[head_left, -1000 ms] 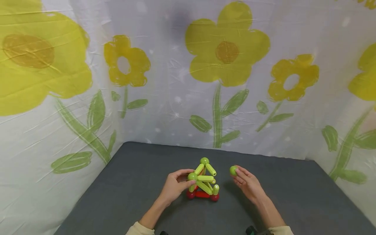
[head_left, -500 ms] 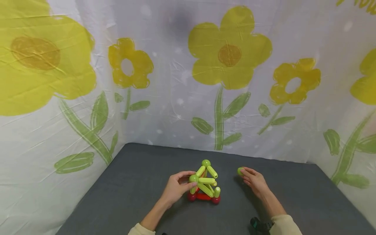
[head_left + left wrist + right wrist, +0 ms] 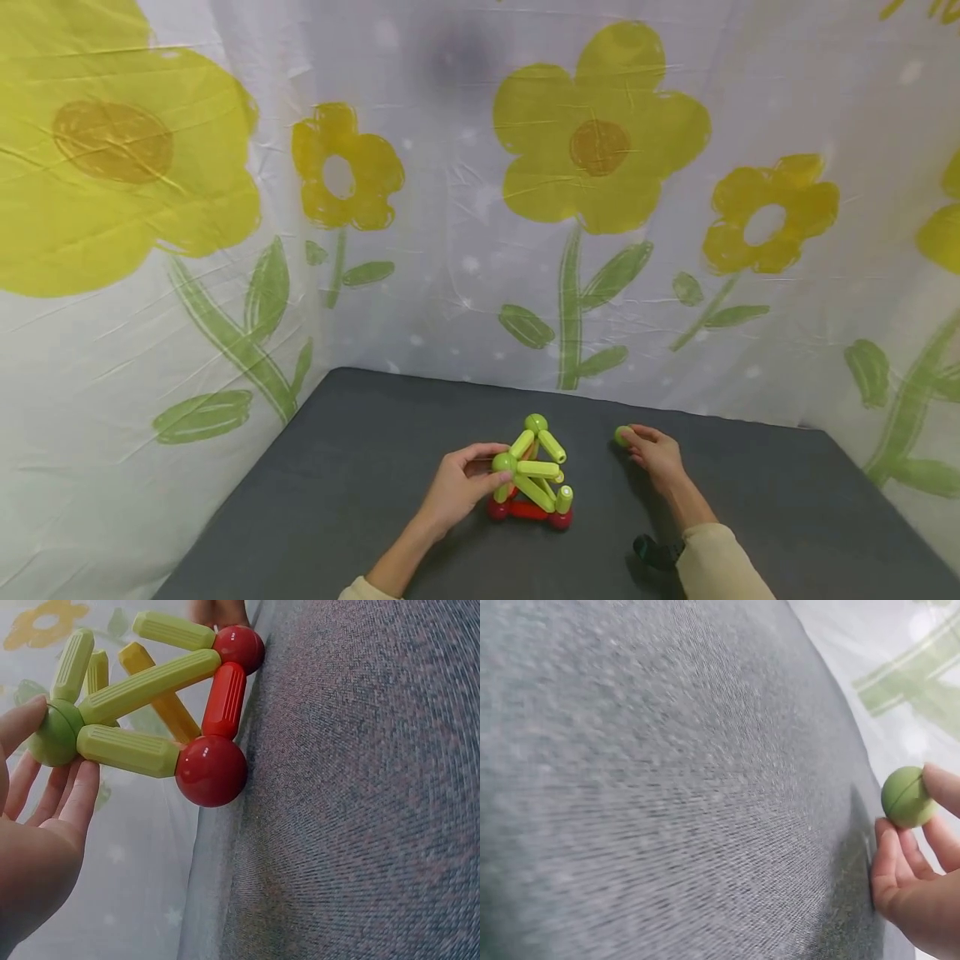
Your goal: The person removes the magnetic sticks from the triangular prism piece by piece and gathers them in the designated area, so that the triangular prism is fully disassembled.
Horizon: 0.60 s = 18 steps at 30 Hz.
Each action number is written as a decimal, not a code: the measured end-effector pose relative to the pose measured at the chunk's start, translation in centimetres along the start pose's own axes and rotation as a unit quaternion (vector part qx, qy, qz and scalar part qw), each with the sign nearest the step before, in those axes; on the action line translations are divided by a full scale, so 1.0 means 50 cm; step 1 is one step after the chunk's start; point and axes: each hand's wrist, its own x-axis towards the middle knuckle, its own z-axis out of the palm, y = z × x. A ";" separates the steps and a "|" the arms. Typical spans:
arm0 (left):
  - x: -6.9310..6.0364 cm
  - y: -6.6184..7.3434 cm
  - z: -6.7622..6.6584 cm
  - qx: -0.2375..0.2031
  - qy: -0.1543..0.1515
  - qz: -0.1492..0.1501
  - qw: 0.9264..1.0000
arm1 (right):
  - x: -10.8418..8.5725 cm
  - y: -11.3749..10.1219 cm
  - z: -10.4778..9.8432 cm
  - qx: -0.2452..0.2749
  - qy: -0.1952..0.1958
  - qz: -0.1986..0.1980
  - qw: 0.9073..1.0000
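Note:
A small frame of yellow-green and red rods (image 3: 529, 510) joined by balls stands on the dark table. My left hand (image 3: 461, 490) holds the green ball (image 3: 505, 464) at its near left corner, thumb and fingers on either side. In the left wrist view, rods fan out from that green ball (image 3: 56, 733) to two glossy red balls (image 3: 211, 771) below. Another green ball (image 3: 536, 423) tops the frame. One upright rod (image 3: 564, 498) has a free end. To the right, my right hand (image 3: 658, 458) pinches a loose green ball (image 3: 907, 796) above the table, apart from the frame.
The dark grey cloth-covered table (image 3: 390, 417) extends around the frame. A white curtain (image 3: 450, 317) printed with yellow flowers hangs behind and along both sides. A dark strapped device (image 3: 654, 552) sits at the right wrist.
My right hand has moved a little right and away from the frame, still pinching the green ball. The left hand keeps its hold on the corner ball. The head view has shifted slightly.

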 end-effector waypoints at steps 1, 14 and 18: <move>-0.001 0.002 0.001 0.000 0.000 0.000 1.000 | 0.004 0.001 -0.001 -0.004 0.008 -0.003 1.000; 0.015 -0.045 -0.003 -0.014 0.000 -0.013 1.000 | 0.025 0.013 0.003 -0.097 0.027 -0.054 0.993; 0.018 -0.061 -0.005 -0.017 0.005 -0.017 1.000 | 0.030 0.015 0.007 -0.117 0.039 -0.066 0.990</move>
